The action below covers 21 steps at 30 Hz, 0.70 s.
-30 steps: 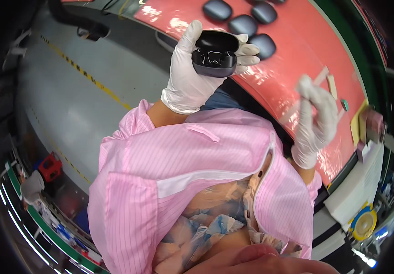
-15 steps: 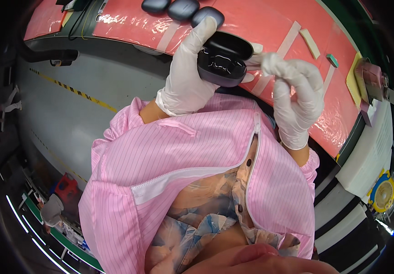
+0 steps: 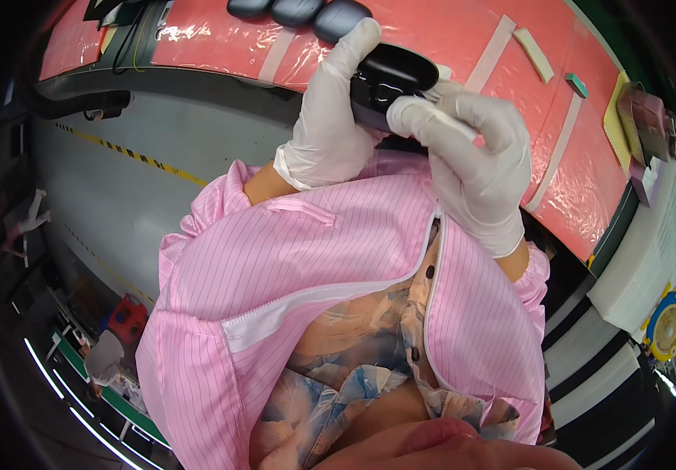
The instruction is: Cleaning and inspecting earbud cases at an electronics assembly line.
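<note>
An oval black earbud charging case point(image 3: 393, 69) is held up over the table's near edge, its lid raised and its glossy inside showing. My white-gloved left hand point(image 3: 327, 129) wraps round the case from its left side, thumb up by the lid. From the right, my gloved right hand point(image 3: 479, 149) has its fingertips at the case's open lower half, covering part of it. The fingers of that hand are bent together, and whatever they pinch is hidden. Just beyond my left thumb, dark grey-blue closed cases point(image 3: 295, 11) stand in a row on the table.
The red table mat point(image 3: 581, 176) carries pale tape strips. On it lie a cream-coloured strip point(image 3: 534, 55) and a small green block point(image 3: 577, 84). A clamp-like fixture point(image 3: 643, 129) stands at the right edge. A black arm point(image 3: 87, 103) juts out at the left.
My right hand has moved left and its fingertips now reach the case's lower half, which was uncovered before. The left hand still holds the case, slightly shifted.
</note>
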Available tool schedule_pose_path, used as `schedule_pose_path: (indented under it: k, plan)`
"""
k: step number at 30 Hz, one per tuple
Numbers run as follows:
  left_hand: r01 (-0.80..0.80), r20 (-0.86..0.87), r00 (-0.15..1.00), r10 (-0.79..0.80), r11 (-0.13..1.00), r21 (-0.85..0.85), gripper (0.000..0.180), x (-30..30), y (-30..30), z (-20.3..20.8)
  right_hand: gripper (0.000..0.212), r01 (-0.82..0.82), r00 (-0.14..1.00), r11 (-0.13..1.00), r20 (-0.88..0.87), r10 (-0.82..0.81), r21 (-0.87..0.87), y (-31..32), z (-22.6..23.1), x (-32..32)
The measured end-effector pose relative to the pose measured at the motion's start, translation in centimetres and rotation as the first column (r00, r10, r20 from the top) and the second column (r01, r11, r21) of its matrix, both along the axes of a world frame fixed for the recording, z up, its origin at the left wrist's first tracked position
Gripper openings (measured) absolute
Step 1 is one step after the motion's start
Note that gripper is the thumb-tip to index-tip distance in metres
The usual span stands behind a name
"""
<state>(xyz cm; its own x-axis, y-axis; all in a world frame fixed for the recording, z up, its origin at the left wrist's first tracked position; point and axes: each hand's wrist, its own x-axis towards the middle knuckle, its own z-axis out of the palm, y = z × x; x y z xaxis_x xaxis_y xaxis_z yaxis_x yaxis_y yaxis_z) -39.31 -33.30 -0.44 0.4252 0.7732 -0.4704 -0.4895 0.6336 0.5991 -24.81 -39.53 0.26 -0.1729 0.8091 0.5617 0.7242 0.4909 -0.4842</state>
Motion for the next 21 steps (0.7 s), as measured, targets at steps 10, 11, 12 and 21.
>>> schedule_pose_path:
  k: [10, 11, 12, 21]
  plan:
    - [0.069, 0.074, 0.995, -0.062, 0.993, -0.097, 0.055, -0.1, -0.1, -0.4, 0.025, 0.164, 0.854, 0.983, -0.486, -0.186, -0.087, -0.5, -3.7, 2.0]
    - [0.094, 0.113, 0.99, -0.084, 0.992, -0.088, 0.055, 0.0, 0.0, -0.4, 0.025, 0.169, 0.853, 0.982, -0.486, -0.19, -0.088, -0.7, -3.8, 2.3]
    - [0.119, 0.153, 0.983, -0.106, 0.99, -0.079, 0.056, 0.2, 0.1, -0.3, 0.024, 0.178, 0.873, 0.978, -0.442, -0.208, -0.109, -0.9, -4.2, 2.7]
    - [0.09, 0.078, 0.994, -0.078, 0.982, -0.163, 0.058, 0.9, 0.5, 0.0, 0.018, 0.193, 0.811, 0.938, -0.491, -0.317, -0.287, -1.8, -7.5, 3.2]
